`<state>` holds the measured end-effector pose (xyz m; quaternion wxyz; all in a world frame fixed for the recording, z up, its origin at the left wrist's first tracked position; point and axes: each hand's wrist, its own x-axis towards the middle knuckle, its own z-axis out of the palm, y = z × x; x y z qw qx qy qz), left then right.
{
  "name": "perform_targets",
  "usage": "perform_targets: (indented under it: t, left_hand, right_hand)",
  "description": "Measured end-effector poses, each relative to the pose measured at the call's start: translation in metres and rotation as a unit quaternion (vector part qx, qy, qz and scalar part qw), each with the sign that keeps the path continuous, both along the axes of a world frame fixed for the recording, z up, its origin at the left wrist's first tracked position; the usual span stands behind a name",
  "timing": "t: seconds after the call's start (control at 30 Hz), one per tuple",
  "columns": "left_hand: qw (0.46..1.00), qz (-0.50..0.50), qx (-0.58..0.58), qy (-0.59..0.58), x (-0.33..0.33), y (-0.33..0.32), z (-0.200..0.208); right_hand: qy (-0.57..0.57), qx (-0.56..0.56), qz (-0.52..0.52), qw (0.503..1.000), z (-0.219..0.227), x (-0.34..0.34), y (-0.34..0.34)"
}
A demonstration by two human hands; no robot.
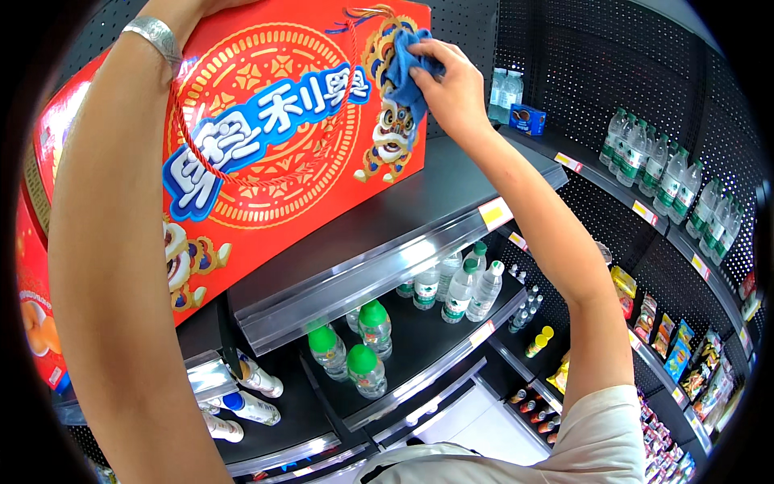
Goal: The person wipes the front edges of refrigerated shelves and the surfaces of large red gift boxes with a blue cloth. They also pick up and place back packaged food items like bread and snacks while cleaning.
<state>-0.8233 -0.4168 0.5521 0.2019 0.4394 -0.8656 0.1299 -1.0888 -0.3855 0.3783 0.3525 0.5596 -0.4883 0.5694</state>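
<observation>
A large red gift box (266, 206) with gold patterns, lion-dance figures and blue-and-white lettering stands tilted in view on a dark shelf (387, 206). A twisted red cord handle (242, 179) loops down across its front. My right hand (451, 85) grips a crumpled blue cloth (405, 77), pressed against the upper right of the box front, over a lion figure. My left arm reaches up along the box's left side, with a silver bracelet (155, 36) at the wrist. Only a sliver of my left hand (214, 5) shows at the box's top edge; its fingers are out of sight.
Green-capped water bottles (367, 367) stand on the shelf below, with more clear bottles (463, 290) beside them. White bottles (254, 403) are at lower left. To the right, curved shelves carry water bottles (673, 181), a blue packet (526, 119) and snack bags (677, 355).
</observation>
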Motion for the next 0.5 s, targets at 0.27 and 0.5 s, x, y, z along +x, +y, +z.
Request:
perform_targets:
  t: [0.27,0.5]
  left_hand:
    - [0.999,-0.021,0.031,-0.002,0.002,-0.010,0.002]
    - [0.997,0.014,0.058,0.041,-0.002,0.018,-0.003]
  right_hand:
    - [-0.027,0.236,-0.028,0.971,-0.072,-0.011,0.012]
    - [-0.065,0.284,0.026,0.956,-0.069,0.001,0.021]
